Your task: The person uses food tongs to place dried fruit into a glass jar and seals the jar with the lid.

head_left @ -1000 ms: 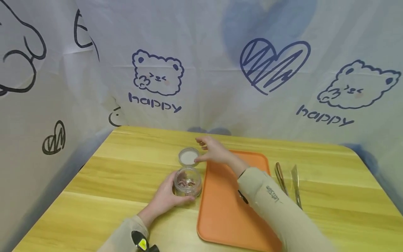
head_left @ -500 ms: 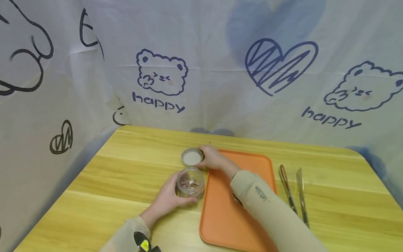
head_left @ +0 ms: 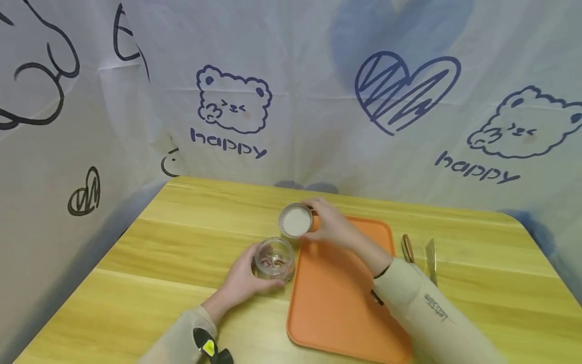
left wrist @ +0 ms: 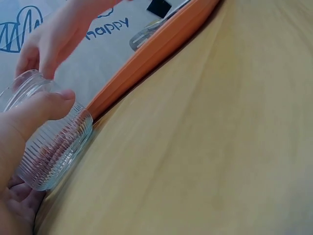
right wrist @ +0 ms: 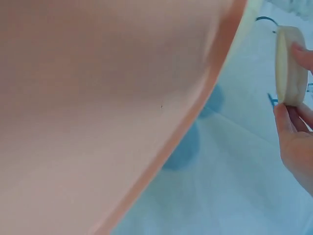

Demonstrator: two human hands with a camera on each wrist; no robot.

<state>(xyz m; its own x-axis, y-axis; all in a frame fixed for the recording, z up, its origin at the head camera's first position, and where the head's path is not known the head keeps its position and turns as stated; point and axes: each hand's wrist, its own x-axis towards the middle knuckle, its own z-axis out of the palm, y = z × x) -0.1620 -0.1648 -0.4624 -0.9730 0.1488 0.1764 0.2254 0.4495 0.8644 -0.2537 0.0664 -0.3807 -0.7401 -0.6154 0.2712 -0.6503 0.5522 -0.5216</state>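
Observation:
A clear ribbed jar (left wrist: 58, 142) without its lid stands on the table left of the orange tray, small reddish-brown contents at its bottom. My left hand (head_left: 243, 278) grips it from the left, thumb across the near side and fingers around the far side. Behind the jar, my right hand (head_left: 334, 225) holds a round jar lid (head_left: 296, 221) by its edge, its white inner face turned toward the head camera. In the right wrist view the lid (right wrist: 291, 66) is seen edge-on, pinched between thumb and fingers, up off the table.
The orange tray (head_left: 336, 313) lies just right of the jar, under my right forearm. Beyond it rest a brown-handled utensil (head_left: 407, 247) and a metal utensil (head_left: 431, 260), partly behind the sleeve. A white cloth wall (head_left: 309, 146) with drawings rises behind the table.
My right hand reached the lid lying behind the jar, took hold of it, lifted it and brought it right, toward the tray's corner. The left hand has kept its grip on the jar.

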